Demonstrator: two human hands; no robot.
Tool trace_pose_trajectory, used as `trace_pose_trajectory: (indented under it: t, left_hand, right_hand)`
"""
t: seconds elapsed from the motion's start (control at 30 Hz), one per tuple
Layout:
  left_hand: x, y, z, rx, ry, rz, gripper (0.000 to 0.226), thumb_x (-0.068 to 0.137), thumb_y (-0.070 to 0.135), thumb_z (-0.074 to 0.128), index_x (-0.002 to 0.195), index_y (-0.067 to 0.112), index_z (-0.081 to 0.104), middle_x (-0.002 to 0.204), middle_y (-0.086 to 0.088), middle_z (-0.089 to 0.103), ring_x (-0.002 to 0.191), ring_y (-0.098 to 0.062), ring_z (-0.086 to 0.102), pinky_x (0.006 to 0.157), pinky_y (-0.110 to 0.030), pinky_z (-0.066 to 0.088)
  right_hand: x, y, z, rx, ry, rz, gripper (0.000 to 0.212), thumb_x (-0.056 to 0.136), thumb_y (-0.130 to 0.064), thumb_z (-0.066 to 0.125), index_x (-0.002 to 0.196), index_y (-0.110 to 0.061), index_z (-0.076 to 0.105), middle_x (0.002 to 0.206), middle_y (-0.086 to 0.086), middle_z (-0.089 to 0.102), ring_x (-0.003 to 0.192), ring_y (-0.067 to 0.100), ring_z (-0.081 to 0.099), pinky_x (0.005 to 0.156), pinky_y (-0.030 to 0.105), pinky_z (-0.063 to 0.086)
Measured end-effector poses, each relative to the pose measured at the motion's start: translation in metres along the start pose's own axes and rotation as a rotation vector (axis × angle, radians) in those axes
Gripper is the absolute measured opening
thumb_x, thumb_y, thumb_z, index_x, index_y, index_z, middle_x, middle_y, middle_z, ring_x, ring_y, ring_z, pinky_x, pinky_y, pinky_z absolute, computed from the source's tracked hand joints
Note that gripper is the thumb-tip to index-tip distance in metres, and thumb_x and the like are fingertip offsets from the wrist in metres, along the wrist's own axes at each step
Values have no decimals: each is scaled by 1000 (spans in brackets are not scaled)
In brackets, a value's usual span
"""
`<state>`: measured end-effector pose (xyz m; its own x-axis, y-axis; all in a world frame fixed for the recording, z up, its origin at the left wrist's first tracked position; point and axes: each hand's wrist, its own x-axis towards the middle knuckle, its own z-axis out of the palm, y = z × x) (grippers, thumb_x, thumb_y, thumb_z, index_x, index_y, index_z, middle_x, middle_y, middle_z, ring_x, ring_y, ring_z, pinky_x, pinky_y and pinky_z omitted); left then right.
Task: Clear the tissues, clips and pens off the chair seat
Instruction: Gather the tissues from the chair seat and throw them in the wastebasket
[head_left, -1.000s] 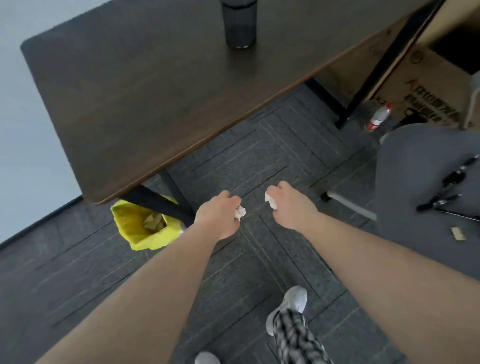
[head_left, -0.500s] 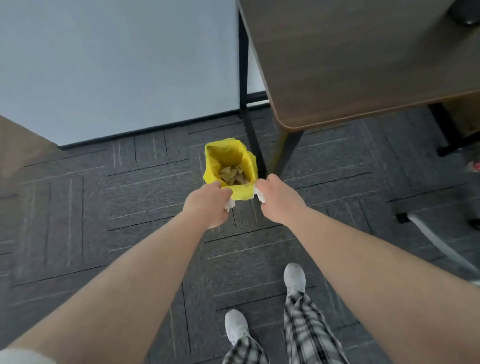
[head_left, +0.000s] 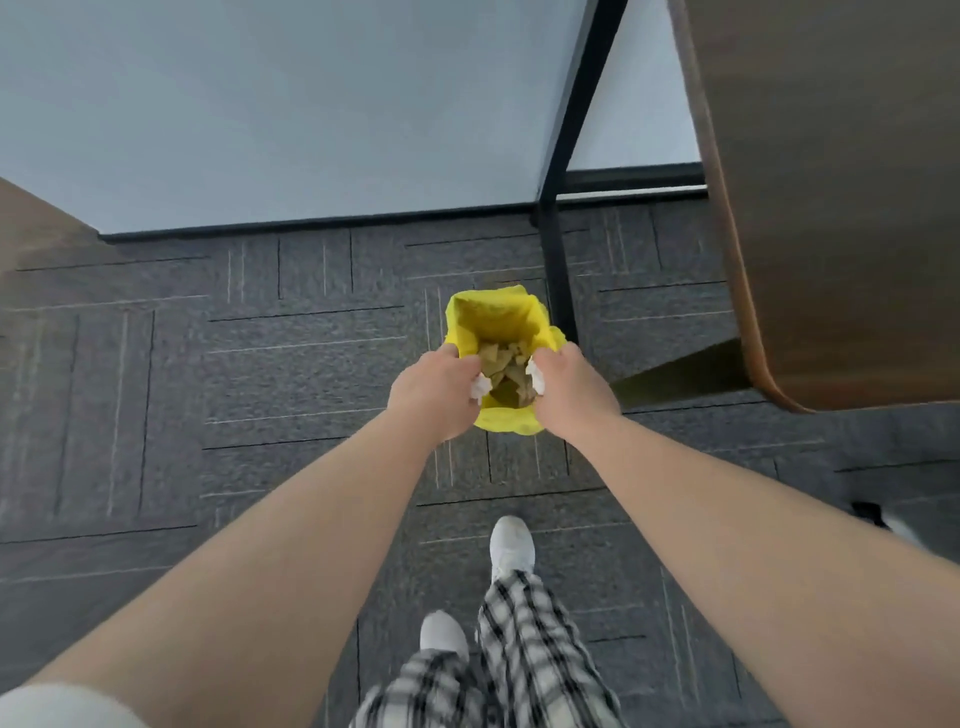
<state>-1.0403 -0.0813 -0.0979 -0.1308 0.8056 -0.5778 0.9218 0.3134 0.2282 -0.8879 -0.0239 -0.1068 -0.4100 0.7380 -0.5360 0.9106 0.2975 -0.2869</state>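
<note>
A small bin lined with a yellow bag (head_left: 496, 317) stands on the carpet beside a black table leg, with crumpled paper inside. Both my hands hover over its mouth. My left hand (head_left: 434, 397) is closed around a white tissue (head_left: 480, 387) that pokes out at the thumb side. My right hand (head_left: 571, 392) is closed around another white tissue (head_left: 535, 376). The chair seat, the clips and the pens are out of view.
A dark wooden table (head_left: 831, 208) overhangs at the right, its black leg (head_left: 558, 260) just behind the bin. A pale wall runs along the back. My white shoes (head_left: 511, 548) stand on grey carpet tiles below the bin.
I have turned away from the chair toward the bin. Both hands, each still holding its tissue, have moved from short of the bin to directly over its opening.
</note>
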Motion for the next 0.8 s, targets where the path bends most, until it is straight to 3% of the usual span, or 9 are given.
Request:
trace_pose_trajectory:
  t: [0.3,0.47,0.6,0.7,0.8]
  left_hand:
    - [101,-14,49,-106,-45,41,31,90,28,53,119,18,53,114,-5,48,103,-29,55,68,-37,44]
    - [143,-10,68,-234,-10,-44,32,87,35,58,111,15,54,112,-6,48,98,-29,56,66,-37,41]
    - [165,-8,81,-322,-30,-77,45,84,38,64,120,14,50,118,-7,47,102,-28,55,69,-35,39]
    - [172,-11,88,-360,-39,-81,56,82,41,68,127,15,48,123,-8,46,107,-28,54,73,-33,40]
    - [175,-14,91,-383,-92,-39,70,80,39,71,138,16,40,131,-10,43,114,-30,52,80,-34,41]
  right_hand:
    - [89,13,50,38,-25,185,31,88,-12,59,116,-16,45,115,10,43,80,26,44,63,36,42]
    - [123,21,77,70,10,250,35,89,-20,63,119,-19,44,117,10,43,81,24,46,63,36,42]
    - [142,28,87,123,10,316,39,87,-19,64,121,-19,44,120,11,42,90,30,51,68,37,42]
    - [146,32,95,152,-6,335,43,87,-20,64,124,-19,41,123,11,41,86,26,47,68,37,41]
    - [147,34,100,213,-22,329,57,86,-26,66,134,-25,36,129,10,39,102,31,54,77,41,47]
